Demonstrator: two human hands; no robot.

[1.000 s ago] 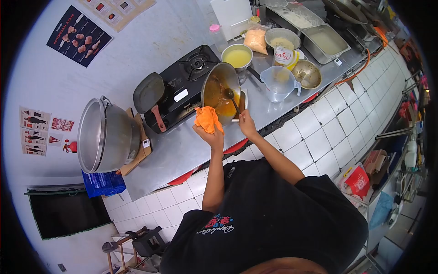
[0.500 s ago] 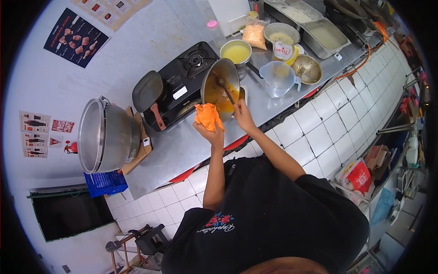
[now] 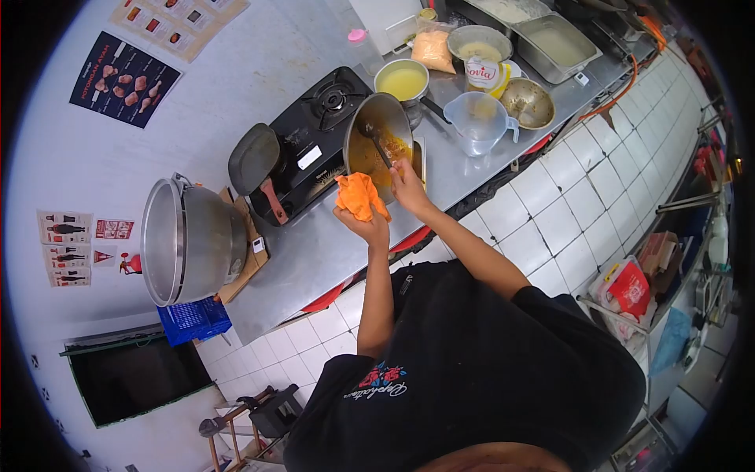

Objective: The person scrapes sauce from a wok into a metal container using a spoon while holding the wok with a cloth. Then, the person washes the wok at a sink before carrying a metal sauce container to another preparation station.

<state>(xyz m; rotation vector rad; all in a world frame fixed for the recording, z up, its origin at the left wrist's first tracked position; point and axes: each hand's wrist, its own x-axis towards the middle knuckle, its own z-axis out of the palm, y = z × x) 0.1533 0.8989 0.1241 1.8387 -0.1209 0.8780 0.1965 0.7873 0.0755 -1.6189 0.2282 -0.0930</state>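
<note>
My left hand (image 3: 365, 226) is closed around a bunched orange cloth (image 3: 359, 197), which presses against the near rim of a deep metal pan (image 3: 354, 126). The pan is tilted, with orange-brown sauce (image 3: 395, 148) spread over its lower side. In my right hand (image 3: 407, 185) is the handle of a dark ladle (image 3: 381, 146), its head resting inside the pan against the upper wall. Partly hidden behind the pan and my right hand is a metal tray (image 3: 421, 161) on the steel counter.
A black gas stove (image 3: 311, 149) bears a grill pan (image 3: 255, 157). To the right stand a saucepan of yellow liquid (image 3: 403, 81), a clear jug (image 3: 474, 124), a metal bowl (image 3: 528, 105) and trays (image 3: 555, 47). A large pot (image 3: 197, 240) sits at the left end.
My right hand has moved slightly up and left, bringing the ladle's head further up the pan's wall. More bare metal shows inside the pan. My left hand keeps its grip.
</note>
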